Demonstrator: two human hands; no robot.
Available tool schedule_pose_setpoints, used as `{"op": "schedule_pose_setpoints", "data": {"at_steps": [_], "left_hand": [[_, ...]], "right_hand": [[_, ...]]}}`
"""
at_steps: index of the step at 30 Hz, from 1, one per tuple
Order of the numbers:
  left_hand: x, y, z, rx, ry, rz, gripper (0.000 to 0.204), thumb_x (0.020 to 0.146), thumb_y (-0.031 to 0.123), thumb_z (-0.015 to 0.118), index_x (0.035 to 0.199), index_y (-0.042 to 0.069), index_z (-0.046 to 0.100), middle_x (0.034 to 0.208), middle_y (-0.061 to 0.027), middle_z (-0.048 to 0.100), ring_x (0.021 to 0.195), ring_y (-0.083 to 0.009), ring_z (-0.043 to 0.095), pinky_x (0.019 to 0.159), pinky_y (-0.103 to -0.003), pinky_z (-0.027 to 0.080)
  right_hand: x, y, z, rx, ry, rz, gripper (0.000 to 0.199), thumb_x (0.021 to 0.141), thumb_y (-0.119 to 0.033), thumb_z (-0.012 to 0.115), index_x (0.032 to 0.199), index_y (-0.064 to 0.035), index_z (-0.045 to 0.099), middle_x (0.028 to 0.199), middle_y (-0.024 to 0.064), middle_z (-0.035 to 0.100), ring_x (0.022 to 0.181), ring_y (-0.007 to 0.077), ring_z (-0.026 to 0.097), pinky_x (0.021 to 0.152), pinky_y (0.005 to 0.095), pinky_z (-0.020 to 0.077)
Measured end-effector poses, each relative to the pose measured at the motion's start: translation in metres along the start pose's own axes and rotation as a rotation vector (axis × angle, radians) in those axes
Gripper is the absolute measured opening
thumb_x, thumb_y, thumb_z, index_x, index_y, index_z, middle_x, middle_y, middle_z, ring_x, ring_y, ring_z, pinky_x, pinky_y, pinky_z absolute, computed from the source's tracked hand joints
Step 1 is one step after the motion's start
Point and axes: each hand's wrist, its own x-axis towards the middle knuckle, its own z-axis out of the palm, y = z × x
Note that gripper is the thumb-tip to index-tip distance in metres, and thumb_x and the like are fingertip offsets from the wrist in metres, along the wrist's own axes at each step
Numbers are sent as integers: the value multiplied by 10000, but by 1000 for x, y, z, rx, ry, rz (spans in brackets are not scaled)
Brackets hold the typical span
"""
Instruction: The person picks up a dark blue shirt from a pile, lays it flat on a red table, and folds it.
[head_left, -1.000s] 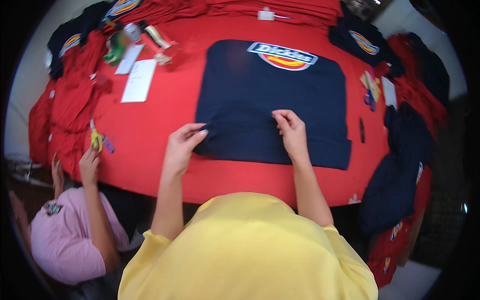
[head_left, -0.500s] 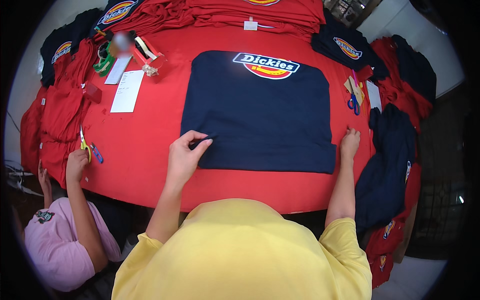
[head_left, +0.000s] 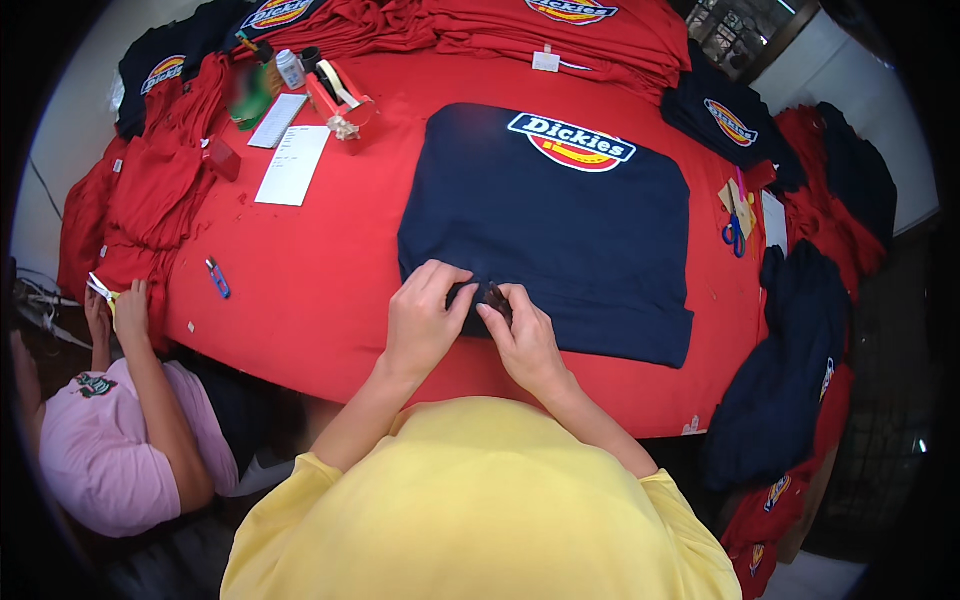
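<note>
A navy folded garment [head_left: 560,230] with a printed logo patch near its far edge lies flat before me. My left hand [head_left: 430,312] pinches the cloth at its near left part. Close beside those fingertips, my right hand [head_left: 525,335] is closed around a small dark tool [head_left: 497,302]. The fingers cover most of that tool, so its exact kind does not show. Both hands rest low over the garment's near fold, almost touching each other.
Red cloth [head_left: 340,250] covers the table. Blue thread snips [head_left: 217,278], a paper sheet [head_left: 292,165] and a tape dispenser [head_left: 340,95] lie left; blue-handled scissors [head_left: 734,235] lie right. Garment piles [head_left: 560,50] line the far edge. A co-worker in pink [head_left: 120,440] holds scissors [head_left: 103,290].
My right hand has come from the table's right side to the garment beside my left hand, now with a small dark tool. The co-worker has lifted the yellow-handled scissors off the table.
</note>
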Motion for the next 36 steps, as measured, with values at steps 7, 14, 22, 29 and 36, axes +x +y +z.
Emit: {"op": "schedule_pose_setpoints", "data": {"at_steps": [7, 14, 22, 29, 36], "left_hand": [[-3, -1, -1, 43, -10, 14, 132, 729, -12, 698, 837, 5, 625, 783, -106, 619, 715, -275, 629, 614, -353, 502], [-2, -10, -5, -25, -20, -45, 116, 780, 33, 714, 861, -6, 640, 795, -113, 629, 739, -234, 641, 679, -315, 496], [-19, -99, -55, -718, -128, -746, 206, 896, 121, 661, 1038, -21, 614, 944, -38, 647, 900, -90, 580, 833, -232, 449], [-15, -91, -64, -527, -452, -727, 346, 940, 181, 600, 1179, -70, 598, 1097, -88, 662, 1005, -126, 585, 925, -276, 433], [-47, -101, -108, -932, -482, -749, 338, 958, 116, 498, 1234, -76, 537, 1194, -122, 609, 1123, -210, 570, 997, -340, 412]], "right_hand": [[3, 1, 7, 4, -16, -61, 230, 935, -203, 579, 1008, 7, 518, 852, 225, 628, 794, 425, 617, 670, 443, 481], [14, 13, -24, 156, 47, 276, 235, 930, -229, 574, 1012, -8, 572, 823, 157, 653, 760, 309, 652, 669, 386, 486], [-35, 191, -257, -949, 751, 562, 413, 893, -392, 609, 1132, -55, 637, 1049, 152, 619, 1006, 349, 593, 832, 464, 460], [-53, 168, -243, -938, 626, 701, 381, 865, -396, 650, 1061, -70, 664, 1048, 124, 612, 963, 288, 574, 823, 427, 436], [-119, 172, -230, 882, 542, 42, 250, 927, -19, 542, 1173, -41, 500, 1096, 120, 607, 1054, 209, 583, 958, 360, 446]]}}
